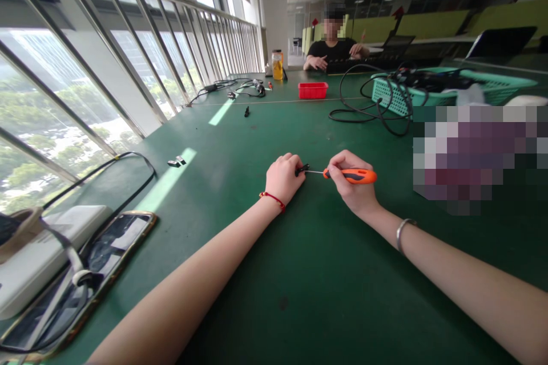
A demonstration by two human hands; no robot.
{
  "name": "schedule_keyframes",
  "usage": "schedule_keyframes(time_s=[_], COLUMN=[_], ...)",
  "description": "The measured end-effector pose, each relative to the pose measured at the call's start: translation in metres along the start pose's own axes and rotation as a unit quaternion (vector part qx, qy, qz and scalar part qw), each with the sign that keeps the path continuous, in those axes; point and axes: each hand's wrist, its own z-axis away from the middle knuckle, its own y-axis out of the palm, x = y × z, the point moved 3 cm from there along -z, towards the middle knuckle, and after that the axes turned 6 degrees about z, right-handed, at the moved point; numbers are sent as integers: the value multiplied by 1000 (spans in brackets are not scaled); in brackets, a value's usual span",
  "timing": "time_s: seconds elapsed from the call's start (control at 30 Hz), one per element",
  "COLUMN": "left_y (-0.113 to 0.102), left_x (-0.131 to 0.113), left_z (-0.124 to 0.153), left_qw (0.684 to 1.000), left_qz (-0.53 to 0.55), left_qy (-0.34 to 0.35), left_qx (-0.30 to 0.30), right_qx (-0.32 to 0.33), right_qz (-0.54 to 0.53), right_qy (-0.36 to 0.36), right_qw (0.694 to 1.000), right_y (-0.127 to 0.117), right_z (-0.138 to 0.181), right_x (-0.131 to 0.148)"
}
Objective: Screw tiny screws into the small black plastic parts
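My left hand (284, 180) is closed on a small black part (302, 170) just above the green table; its exact kind is too small to make out. In my right hand (351, 188) is a screwdriver (359, 175) with an orange and black handle, held with the fingers wrapped round it. Its thin metal shaft points left, and the tip meets or nearly meets the black part. Farther left on the table lie small black and silver pieces (176, 162). Another small black piece (247, 112) lies beyond my left hand.
A red tray (313, 90) and a jar (277, 65) stand toward the far end, where a person (336, 51) sits. Black cable loops beside a teal basket (394, 97) at right. A phone (115, 251) and white power strip (55, 251) lie at near left, by the railing.
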Motion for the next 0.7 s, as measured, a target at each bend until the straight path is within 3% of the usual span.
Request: schedule_keyframes(time_s=[0.43,0.7], left_y=[1,0], left_x=[1,0], left_z=[-1,-1], left_qw=[1000,1000], left_qz=[-5,-6], left_qy=[4,7], left_qx=[-4,4], right_qx=[6,-17], right_qz=[-7,-11], right_qy=[-2,39], right_qw=[1000,999], right_y=[1,5], right_z=[-1,-1], right_x=[0,-2])
